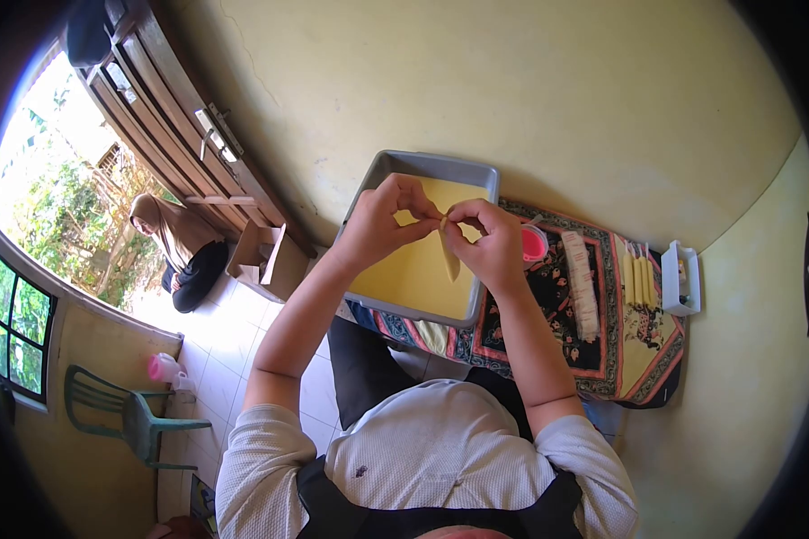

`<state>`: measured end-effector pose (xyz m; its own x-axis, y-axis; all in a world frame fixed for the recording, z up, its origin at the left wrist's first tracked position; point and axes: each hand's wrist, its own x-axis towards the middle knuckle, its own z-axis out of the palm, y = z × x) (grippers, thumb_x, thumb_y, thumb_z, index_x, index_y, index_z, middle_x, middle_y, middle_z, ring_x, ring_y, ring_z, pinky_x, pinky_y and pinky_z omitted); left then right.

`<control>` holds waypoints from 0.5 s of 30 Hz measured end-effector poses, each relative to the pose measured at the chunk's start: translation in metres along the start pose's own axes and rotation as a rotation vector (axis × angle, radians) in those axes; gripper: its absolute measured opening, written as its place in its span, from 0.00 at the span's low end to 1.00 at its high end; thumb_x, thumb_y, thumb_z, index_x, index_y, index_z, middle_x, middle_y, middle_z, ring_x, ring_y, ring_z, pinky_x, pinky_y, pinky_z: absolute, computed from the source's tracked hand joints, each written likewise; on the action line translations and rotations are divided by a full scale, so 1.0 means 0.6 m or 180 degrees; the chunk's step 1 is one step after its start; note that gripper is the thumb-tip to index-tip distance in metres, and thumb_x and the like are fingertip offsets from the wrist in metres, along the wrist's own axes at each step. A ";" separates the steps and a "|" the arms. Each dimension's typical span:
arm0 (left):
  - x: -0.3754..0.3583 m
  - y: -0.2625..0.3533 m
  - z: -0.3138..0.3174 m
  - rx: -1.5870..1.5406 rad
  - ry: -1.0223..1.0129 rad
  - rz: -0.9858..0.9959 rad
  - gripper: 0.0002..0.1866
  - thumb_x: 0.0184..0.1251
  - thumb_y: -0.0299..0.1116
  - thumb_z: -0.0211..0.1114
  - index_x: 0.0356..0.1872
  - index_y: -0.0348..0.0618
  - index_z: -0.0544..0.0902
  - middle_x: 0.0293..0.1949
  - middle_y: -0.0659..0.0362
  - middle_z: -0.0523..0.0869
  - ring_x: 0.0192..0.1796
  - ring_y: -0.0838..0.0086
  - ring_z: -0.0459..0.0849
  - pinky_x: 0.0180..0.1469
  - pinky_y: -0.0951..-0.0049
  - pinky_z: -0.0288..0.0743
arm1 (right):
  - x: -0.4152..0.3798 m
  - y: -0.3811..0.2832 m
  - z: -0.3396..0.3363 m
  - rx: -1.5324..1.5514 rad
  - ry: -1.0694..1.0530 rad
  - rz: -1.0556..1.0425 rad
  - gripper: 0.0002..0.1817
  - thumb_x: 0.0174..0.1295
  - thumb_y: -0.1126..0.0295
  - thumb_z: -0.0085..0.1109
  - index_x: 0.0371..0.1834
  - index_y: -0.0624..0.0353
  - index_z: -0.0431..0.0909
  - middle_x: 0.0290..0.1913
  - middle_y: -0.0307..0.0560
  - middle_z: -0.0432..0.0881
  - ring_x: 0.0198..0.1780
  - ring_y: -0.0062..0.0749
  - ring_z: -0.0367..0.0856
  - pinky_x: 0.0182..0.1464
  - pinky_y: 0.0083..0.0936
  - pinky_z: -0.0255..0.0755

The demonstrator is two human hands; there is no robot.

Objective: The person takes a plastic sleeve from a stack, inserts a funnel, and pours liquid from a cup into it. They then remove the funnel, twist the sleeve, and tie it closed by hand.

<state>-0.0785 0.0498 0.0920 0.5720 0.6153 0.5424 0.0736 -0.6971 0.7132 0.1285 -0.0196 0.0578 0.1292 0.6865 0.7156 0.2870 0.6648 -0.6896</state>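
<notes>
Above a grey tray [395, 310] with a yellow inside, both hands meet at the top of a small pale-yellow pointed piece [450, 256]. My left hand [389, 220] pinches its upper end between thumb and fingers. Pressed against the same end from the other side, my right hand [487, 241] is closed in a pinch. The piece hangs down with its narrow point lowest. Just right of my right hand, a round tub [534, 242] with pink-red contents sits on a patterned cloth [548, 301].
The cloth also bears a row of wrapped pieces [582, 287] and several yellow sticks [638, 278], beside a white box [681, 278]. At left are a seated person [180, 242], a cardboard box [274, 260], a wooden door [180, 117] and a green chair [135, 422].
</notes>
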 end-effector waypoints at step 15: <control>-0.006 0.026 0.009 0.0711 0.0226 0.0083 0.22 0.66 0.22 0.80 0.55 0.38 0.77 0.40 0.56 0.94 0.45 0.70 0.95 0.54 0.70 0.88 | 0.011 -0.017 -0.002 -0.0619 -0.0312 -0.0473 0.10 0.62 0.81 0.77 0.40 0.61 0.83 0.39 0.49 0.90 0.41 0.46 0.92 0.44 0.36 0.84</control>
<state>-0.0750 0.0347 0.0988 0.5177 0.6150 0.5948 0.2429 -0.7723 0.5870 0.1274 -0.0221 0.0698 -0.0178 0.6170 0.7868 0.4743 0.6980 -0.5365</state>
